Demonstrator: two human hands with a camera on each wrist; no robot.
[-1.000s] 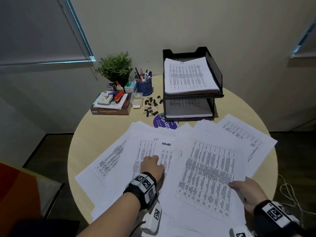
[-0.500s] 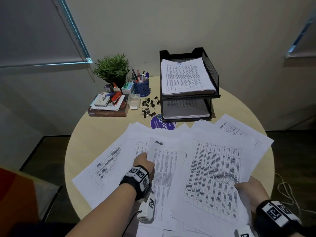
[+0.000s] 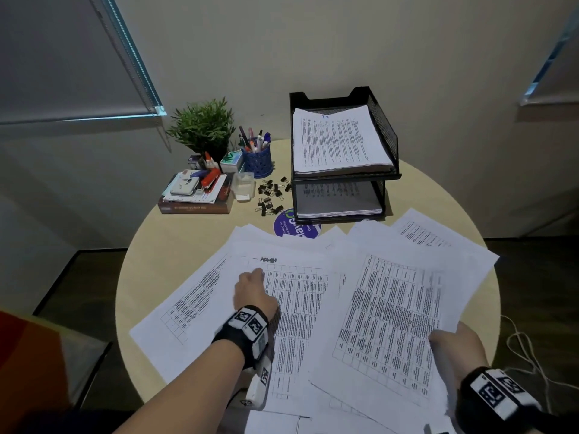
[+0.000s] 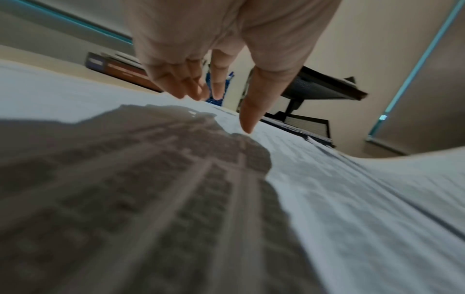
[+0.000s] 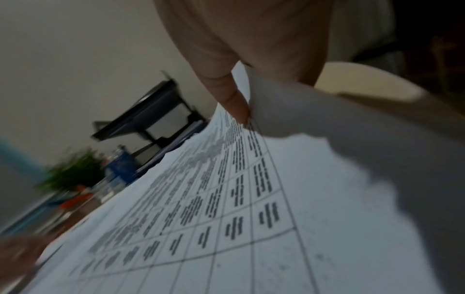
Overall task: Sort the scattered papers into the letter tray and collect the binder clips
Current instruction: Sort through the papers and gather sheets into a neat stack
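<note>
Papers [image 3: 388, 321] lowered since earlier; left hand [image 3: 254, 292] now flat on them.

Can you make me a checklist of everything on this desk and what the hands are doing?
Surface: round pale table, mostly covered in front.
Job's things: loose papers spread overlapping; black letter tray with stacks in both tiers; binder clips scattered left of the tray.
Clutter: plant, blue pen cup, book stack, clear box, purple round sticker.
Hands: left hand rests fingertips on the sheet marked ADMIN; right hand pinches a printed sheet's edge.
Cables: white cord on the floor, right.
Surroundings: plain wall, window blinds.
</note>
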